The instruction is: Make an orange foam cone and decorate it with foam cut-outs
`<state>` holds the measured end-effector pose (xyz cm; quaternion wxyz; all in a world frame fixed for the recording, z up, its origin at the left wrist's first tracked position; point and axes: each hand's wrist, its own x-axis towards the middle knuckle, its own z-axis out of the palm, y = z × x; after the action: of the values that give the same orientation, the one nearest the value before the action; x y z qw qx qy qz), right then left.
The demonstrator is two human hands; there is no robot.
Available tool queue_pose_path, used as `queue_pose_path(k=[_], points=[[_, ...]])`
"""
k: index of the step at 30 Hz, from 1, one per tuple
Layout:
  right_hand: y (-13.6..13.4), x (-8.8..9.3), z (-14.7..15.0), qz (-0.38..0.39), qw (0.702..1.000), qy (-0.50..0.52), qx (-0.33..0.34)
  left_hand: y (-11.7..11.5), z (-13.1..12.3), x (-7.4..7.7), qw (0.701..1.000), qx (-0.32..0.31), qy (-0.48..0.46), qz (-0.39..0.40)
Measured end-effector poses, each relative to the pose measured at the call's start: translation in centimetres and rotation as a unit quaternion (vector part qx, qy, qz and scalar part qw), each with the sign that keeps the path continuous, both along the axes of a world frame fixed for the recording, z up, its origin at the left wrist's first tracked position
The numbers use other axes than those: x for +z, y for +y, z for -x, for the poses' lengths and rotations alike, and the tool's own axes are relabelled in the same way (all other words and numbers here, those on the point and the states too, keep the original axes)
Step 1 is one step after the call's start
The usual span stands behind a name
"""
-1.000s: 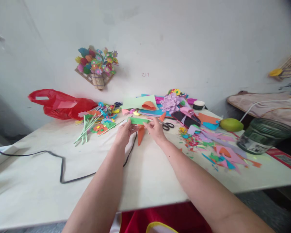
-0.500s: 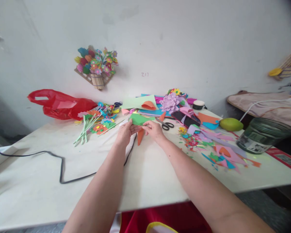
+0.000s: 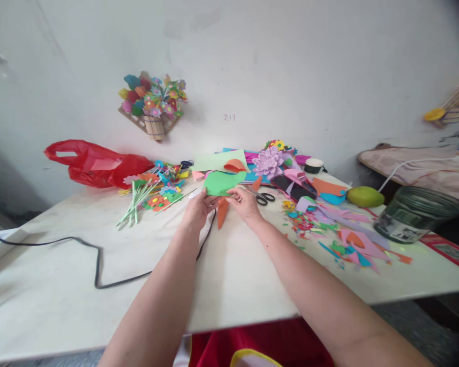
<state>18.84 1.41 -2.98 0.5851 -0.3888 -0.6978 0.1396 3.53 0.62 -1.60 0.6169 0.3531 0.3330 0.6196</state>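
My left hand (image 3: pixel 196 210) and my right hand (image 3: pixel 246 204) both pinch the lower edge of a green foam sheet (image 3: pixel 222 182), held upright just above the white table (image 3: pixel 229 275). An orange foam strip (image 3: pixel 222 212) lies on the table between my two hands. Black-handled scissors (image 3: pixel 263 197) rest just right of my right hand. A black cable (image 3: pixel 99 265) runs from the left edge to under my left hand.
Behind the hands lie stacked foam sheets (image 3: pixel 220 160), a purple foam flower (image 3: pixel 268 162) and green sticks with small flowers (image 3: pixel 145 196). A red plastic bag (image 3: pixel 95 164) sits far left. Coloured scraps (image 3: pixel 340 234), a green fruit (image 3: pixel 364 196) and a dark jar (image 3: pixel 413 214) lie right.
The green foam sheet has been tilted up from nearly flat to upright, showing a broader face. Both hands stay in about the same place.
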Motion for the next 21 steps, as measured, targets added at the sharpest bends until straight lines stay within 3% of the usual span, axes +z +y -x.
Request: queue_pose_path(k=[6, 11, 21], points=[[-0.2, 0.8, 0.0, -0.011, 0.999, 0.03, 0.014, -0.5, 0.1, 0.1, 0.995, 0.014, 0.078, -0.061], [0.4, 0.5, -0.2, 0.09, 0.988, 0.112, 0.059, -1.1, 0.4, 0.7, 0.977, -0.021, 0.144, -0.156], [0.4, 1.3, -1.1, 0.17, 0.968, 0.164, 0.082, -0.6, 0.1, 0.6, 0.974, 0.001, 0.177, -0.143]])
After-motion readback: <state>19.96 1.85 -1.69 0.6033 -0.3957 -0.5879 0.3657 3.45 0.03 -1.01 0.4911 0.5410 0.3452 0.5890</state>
